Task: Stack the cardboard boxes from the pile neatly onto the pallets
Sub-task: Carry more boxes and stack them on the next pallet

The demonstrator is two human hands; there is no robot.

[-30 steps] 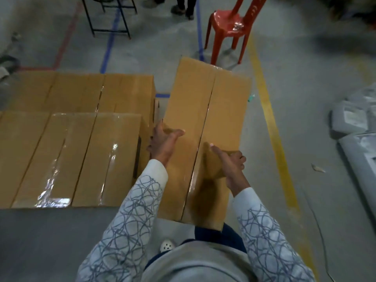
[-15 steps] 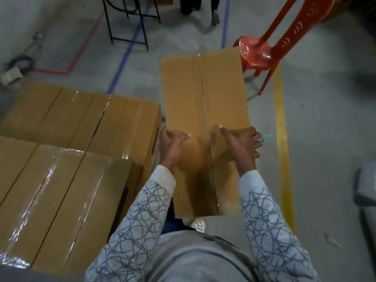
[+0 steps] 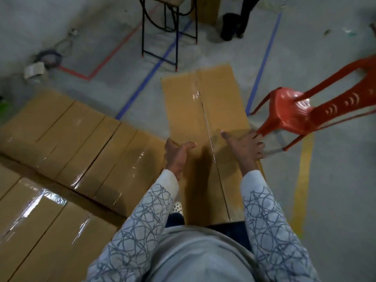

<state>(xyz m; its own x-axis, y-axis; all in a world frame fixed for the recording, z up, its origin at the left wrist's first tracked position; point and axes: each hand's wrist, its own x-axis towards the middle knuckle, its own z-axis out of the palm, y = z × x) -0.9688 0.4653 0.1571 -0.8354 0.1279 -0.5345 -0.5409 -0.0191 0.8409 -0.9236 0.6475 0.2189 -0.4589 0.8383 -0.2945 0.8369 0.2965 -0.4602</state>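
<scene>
Grey concrete floor point(image 3: 335, 180) marked with red tape point(image 3: 109, 55), blue tape point(image 3: 262, 64) and yellow tape point(image 3: 303, 180). A long brown box point(image 3: 203, 110) is held in front of the person, above the floor, its length running from near to far. A seam sealed with clear glossy tape runs down the middle of its top. The left hand point(image 3: 177, 153) grips the left edge and the right hand point(image 3: 244, 147) the right edge, each with the thumb on top and the fingers curled round the side. To the left lie stacked boxes point(image 3: 81, 139) of the same kind, tops level and taped, the nearest just beside the held box. A red chair point(image 3: 289, 110) stands at right, one leg just beside the right hand. Far off are a black stand point(image 3: 168, 37), a cable coil point(image 3: 48, 55) and another person's legs point(image 3: 234, 25).
</scene>
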